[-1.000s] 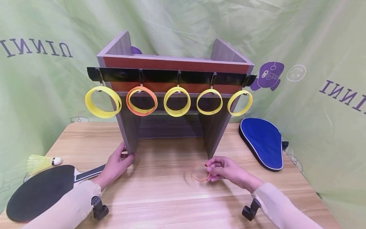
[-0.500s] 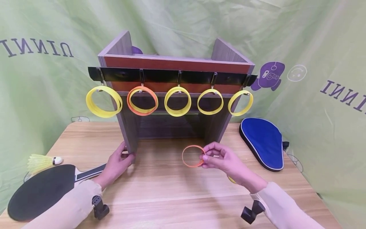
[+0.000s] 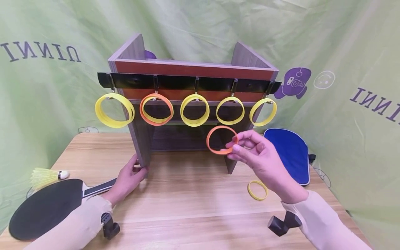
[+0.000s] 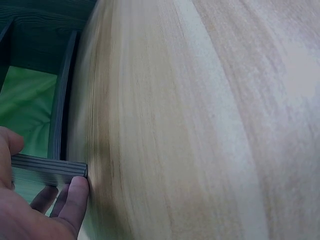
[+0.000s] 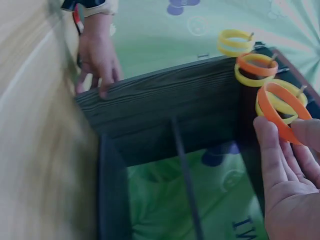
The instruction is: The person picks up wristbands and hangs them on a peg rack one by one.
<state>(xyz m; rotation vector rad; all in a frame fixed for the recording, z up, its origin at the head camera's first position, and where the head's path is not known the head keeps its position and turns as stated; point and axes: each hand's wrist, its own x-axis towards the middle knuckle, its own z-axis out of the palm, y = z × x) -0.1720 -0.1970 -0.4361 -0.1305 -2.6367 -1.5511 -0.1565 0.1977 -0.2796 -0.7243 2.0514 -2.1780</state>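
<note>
In the head view my right hand (image 3: pixel 264 158) pinches a thin orange ring (image 3: pixel 215 151) between thumb and fingers, below a row of hooks. The right wrist view shows this orange ring (image 5: pixel 270 111) close up, overlapping a hanging yellow one. My left hand (image 3: pixel 127 180) grips the lower front edge of the left side panel (image 3: pixel 139 146) of a grey wooden stand. In the left wrist view, the thumb and fingers lie on either side of the panel (image 4: pixel 50 169). Yellow rings hang from the hooks on the black bar (image 3: pixel 178 82); the second hook also bears an orange ring (image 3: pixel 141 111).
A yellow ring (image 3: pixel 257 199) lies on the table (image 3: pixel 187 215) below my right forearm. On the right is a blue paddle case (image 3: pixel 287 149). To the left lie a black table tennis paddle (image 3: pixel 47 208) and a yellow shuttlecock (image 3: pixel 47 176).
My right hand has lifted the orange ring from low over the table up toward the hooks. The yellow ring on the table has come into view. My left hand stays on the panel.
</note>
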